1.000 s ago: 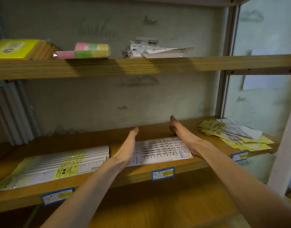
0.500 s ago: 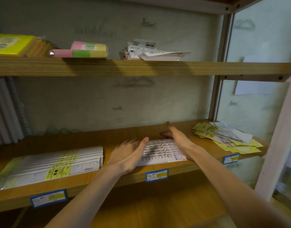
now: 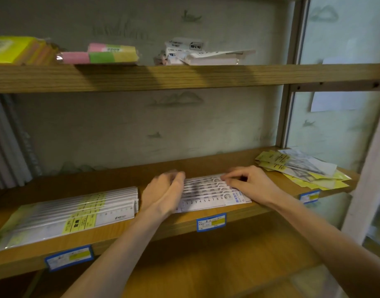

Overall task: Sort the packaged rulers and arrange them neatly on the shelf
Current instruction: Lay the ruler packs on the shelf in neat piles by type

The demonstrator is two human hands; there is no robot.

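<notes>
Short rulers [image 3: 208,193], fanned row in clear packs, flat at mid shelf [image 3: 120,175] near front edge. Left hand [image 3: 163,193] on row's left end, fingers curled over far edge, blurred, so can't tell if gripping or just pressing. Right hand [image 3: 251,182] on right end, fingertips bent down onto top packs, thumb tucked under; pressing rather than gripping. Long rulers [image 3: 73,216] w/ yellow labels, overlapped, just left of left hand, apart from short row. Yellow packs [image 3: 300,168] in loose heap at shelf's right end. Blue price tags [image 3: 211,222] on shelf front. Upper shelf [image 3: 184,77]: yellow pad [image 3: 10,49], pink/green/yellow notes [image 3: 103,54], white packs [image 3: 202,53].
</notes>
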